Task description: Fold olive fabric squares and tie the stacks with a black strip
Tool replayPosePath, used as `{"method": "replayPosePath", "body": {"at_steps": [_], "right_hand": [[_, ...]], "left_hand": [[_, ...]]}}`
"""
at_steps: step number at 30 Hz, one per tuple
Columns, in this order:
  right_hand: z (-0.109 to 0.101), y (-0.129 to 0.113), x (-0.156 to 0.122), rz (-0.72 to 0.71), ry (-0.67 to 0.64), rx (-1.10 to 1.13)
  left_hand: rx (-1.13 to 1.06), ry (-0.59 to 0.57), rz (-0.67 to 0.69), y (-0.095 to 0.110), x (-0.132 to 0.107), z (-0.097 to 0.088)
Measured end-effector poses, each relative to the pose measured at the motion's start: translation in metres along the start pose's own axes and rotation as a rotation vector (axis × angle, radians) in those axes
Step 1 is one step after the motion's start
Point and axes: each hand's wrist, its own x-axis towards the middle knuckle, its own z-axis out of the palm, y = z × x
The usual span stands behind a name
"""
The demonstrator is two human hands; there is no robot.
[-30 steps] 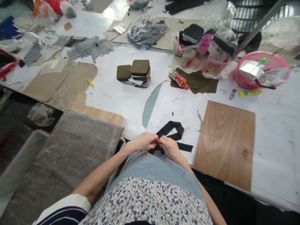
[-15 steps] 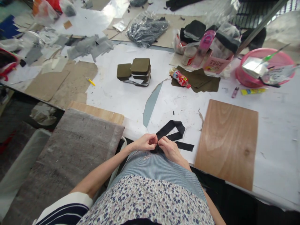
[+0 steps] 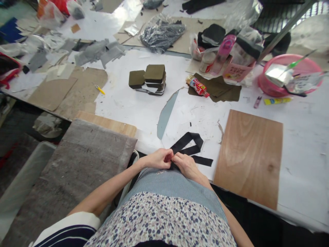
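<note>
A black fabric strap [image 3: 190, 144] lies looped on the white table covering [image 3: 133, 103] at its near edge. My left hand [image 3: 157, 159] and my right hand [image 3: 186, 164] meet over the strap's near end, both with fingers pinched closed on it. The strap's loop and one loose end stretch away to the right of my right hand. The pinched end itself is hidden under my fingers.
A plywood board [image 3: 248, 154] lies to the right. A grey felt pad [image 3: 74, 178] over another board sits at left. Farther back are stacked olive pads [image 3: 150, 78], olive fabric pieces [image 3: 218, 88], a pink basin [image 3: 288, 75], a pink box of supplies [image 3: 235, 70] and grey scraps [image 3: 95, 51].
My hands have stayed on the strap's near end, with only small finger shifts. The view has tilted slightly.
</note>
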Motion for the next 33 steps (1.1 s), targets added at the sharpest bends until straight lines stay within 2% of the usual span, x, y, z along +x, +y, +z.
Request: {"method": "replayPosePath", "body": {"at_steps": [6,12,17,21,27,33], "right_hand": [[0.001,-0.002,-0.003,-0.032,-0.050,-0.034],[0.009,-0.001,-0.011,-0.037,-0.087,0.064],[0.011,-0.001,-0.015,0.085,0.018,0.144],[0.000,-0.001,-0.015,0.088,0.163,0.167],[0.007,0.003,-0.017,0.081,0.027,0.349],[0.004,0.006,-0.011,0.140,-0.174,0.459]], "left_hand": [[0.093,0.008,0.006,0.003,-0.005,0.004],[-0.002,0.001,-0.025,-0.007,-0.009,0.012],[-0.117,0.053,-0.108,-0.012,-0.012,0.018],[-0.119,0.100,-0.126,-0.012,-0.011,0.022],[-0.064,0.127,-0.122,-0.009,-0.011,0.023],[-0.038,0.061,-0.114,-0.008,-0.012,0.022]]}}
